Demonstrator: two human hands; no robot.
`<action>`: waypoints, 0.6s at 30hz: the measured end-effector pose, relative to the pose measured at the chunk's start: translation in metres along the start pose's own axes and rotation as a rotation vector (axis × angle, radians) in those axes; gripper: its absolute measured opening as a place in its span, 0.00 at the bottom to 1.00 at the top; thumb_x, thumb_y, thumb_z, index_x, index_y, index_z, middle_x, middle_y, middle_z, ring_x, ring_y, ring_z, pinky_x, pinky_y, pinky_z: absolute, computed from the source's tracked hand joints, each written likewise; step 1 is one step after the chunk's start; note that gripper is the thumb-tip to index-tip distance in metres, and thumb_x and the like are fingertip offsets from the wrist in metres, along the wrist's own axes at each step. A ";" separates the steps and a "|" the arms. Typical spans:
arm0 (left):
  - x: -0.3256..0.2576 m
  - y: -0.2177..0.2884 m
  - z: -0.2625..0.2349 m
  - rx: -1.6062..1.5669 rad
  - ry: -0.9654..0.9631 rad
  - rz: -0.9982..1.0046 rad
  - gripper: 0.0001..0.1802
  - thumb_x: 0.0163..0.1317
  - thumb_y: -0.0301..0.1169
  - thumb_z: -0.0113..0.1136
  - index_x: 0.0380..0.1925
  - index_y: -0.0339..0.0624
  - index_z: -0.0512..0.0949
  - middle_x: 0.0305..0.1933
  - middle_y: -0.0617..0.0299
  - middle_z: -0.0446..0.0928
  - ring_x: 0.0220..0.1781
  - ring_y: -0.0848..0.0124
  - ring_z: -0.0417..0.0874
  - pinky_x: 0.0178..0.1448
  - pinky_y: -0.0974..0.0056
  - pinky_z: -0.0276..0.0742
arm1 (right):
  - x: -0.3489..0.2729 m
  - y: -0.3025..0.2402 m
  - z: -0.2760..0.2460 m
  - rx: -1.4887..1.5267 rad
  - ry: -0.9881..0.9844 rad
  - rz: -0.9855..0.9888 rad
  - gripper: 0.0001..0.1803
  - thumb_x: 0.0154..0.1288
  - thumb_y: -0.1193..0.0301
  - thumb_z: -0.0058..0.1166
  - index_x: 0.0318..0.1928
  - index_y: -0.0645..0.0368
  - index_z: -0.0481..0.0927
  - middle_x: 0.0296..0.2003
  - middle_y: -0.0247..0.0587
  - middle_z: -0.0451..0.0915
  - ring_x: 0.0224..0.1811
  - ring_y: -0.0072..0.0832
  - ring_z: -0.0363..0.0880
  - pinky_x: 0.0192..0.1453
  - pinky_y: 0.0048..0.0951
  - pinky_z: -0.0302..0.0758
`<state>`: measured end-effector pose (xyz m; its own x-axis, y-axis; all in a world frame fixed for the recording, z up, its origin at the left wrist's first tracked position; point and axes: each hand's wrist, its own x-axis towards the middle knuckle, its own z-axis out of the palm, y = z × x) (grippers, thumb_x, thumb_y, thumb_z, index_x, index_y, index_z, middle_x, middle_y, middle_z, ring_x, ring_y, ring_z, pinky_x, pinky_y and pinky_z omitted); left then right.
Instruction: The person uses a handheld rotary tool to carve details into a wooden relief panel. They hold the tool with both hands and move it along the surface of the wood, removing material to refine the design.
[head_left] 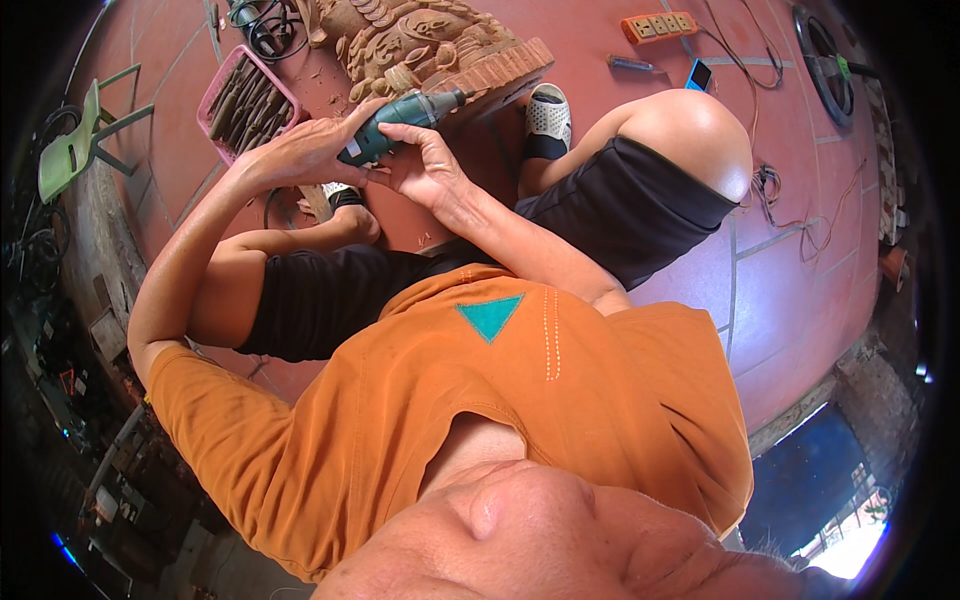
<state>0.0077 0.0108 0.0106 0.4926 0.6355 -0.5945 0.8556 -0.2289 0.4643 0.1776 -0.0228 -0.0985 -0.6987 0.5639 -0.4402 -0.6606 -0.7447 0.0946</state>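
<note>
In front of me, both hands are on a dark green rotary grinder [400, 122] with a grey nose and a dark tip pointing right. My left hand [318, 150] wraps its rear end from the left, fingers partly hidden behind the body. My right hand [425, 172] grips it from below and the right, its thumb and fingers against the casing. Just beyond the tip lies a reddish-brown wood carving [425, 45] with deep relief and a flat base edge [500, 75]. Whether the tip touches the wood, I cannot tell.
Left of the carving stands a pink basket [212, 100] full of chisels [250, 105]. A green plastic chair [75, 150] is far left. An orange power strip [658, 27], a slim hand tool [632, 64], a blue device [699, 74] and loose cables [768, 185] lie on the tiled floor to the right.
</note>
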 end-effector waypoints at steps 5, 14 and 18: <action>0.002 -0.004 0.002 0.020 0.012 0.015 0.53 0.49 0.35 0.70 0.73 0.51 0.49 0.40 0.39 0.80 0.47 0.44 0.83 0.51 0.48 0.77 | -0.001 -0.001 0.001 0.001 0.000 -0.001 0.19 0.57 0.77 0.62 0.50 0.55 0.78 0.44 0.38 0.81 0.51 0.37 0.80 0.57 0.56 0.75; 0.003 -0.003 0.001 0.024 -0.021 -0.012 0.55 0.53 0.43 0.73 0.74 0.46 0.48 0.42 0.40 0.81 0.48 0.45 0.83 0.54 0.49 0.75 | 0.005 -0.002 -0.004 0.003 -0.023 -0.002 0.19 0.57 0.77 0.63 0.51 0.53 0.77 0.47 0.38 0.82 0.53 0.38 0.80 0.63 0.61 0.71; 0.000 -0.005 0.002 0.046 -0.005 -0.019 0.54 0.53 0.40 0.73 0.74 0.46 0.48 0.43 0.39 0.81 0.49 0.45 0.83 0.54 0.49 0.75 | 0.008 -0.001 0.000 -0.031 -0.030 -0.004 0.21 0.56 0.76 0.64 0.51 0.54 0.77 0.45 0.38 0.81 0.50 0.35 0.81 0.56 0.55 0.78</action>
<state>0.0035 0.0111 0.0067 0.4771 0.6365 -0.6061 0.8711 -0.2506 0.4224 0.1730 -0.0179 -0.1023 -0.7040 0.5771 -0.4139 -0.6550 -0.7529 0.0644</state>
